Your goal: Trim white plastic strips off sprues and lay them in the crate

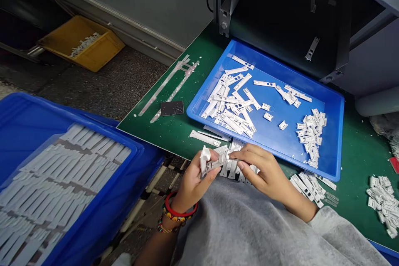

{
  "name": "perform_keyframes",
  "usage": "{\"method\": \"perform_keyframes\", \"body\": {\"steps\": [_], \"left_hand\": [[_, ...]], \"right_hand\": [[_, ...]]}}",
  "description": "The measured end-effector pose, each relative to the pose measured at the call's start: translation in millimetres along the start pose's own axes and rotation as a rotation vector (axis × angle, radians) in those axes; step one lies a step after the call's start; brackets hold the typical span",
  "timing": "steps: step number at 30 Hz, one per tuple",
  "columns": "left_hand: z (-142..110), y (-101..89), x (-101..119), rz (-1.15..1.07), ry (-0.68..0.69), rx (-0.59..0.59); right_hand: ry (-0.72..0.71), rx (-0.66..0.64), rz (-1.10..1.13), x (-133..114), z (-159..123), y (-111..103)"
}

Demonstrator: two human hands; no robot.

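Both hands meet at the front edge of the green table [358,153]. My left hand [195,181], with red and beaded bracelets at the wrist, is closed around a small stack of white plastic strips [209,163]. My right hand [264,170] pinches the other end of the same white strips between thumb and fingers. More white strips [232,170] lie on the table just under the hands. Behind them a blue tray [330,104] holds a heap of long white strips [232,106] on its left and a pile of small white clips [310,137] on its right.
A large blue bin [102,216] at the left holds rows of white strips under clear film. White parts piles [308,187] [383,203] lie on the table at right. A black card [172,108] and long metal frames [174,85] lie left of the tray. A yellow bin [82,41] sits on the floor.
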State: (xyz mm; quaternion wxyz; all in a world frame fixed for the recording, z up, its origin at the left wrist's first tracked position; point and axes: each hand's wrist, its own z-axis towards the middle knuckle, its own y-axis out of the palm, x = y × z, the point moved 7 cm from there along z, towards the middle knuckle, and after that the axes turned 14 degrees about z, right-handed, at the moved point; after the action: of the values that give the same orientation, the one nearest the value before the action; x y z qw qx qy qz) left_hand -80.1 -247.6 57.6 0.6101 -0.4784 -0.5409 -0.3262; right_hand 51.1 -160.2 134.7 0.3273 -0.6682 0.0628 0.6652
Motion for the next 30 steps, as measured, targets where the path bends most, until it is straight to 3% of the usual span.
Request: {"method": "perform_keyframes", "body": {"steps": [5, 9, 13, 17, 21, 25, 30], "left_hand": [[0, -4.2, 5, 0.069, 0.010, 0.035], [-2, -7.6, 2, 0.133, -0.109, 0.100], [-1, 6.9, 4, 0.116, -0.200, -0.052], [-1, 24.0, 3, -0.135, -0.341, -0.210], [5, 31.3, 1, -0.239, -0.418, -0.233], [14, 39.3, 4, -0.257, -0.392, -0.281], [19, 41.4, 4, -0.184, -0.365, -0.236]], "right_hand": [[0.008, 0.010, 0.014, 2, -1, -2], [0.090, 0.044, 0.074, 11, 0, 0], [0.170, 0.099, 0.188, 29, 1, 3], [0.276, 0.122, 0.296, 50, 1, 6], [0.308, 0.133, 0.360, 57, 1, 7], [0.292, 0.121, 0.365, 52, 3, 9], [0.282, 0.125, 0.339, 52, 3, 9]]}}
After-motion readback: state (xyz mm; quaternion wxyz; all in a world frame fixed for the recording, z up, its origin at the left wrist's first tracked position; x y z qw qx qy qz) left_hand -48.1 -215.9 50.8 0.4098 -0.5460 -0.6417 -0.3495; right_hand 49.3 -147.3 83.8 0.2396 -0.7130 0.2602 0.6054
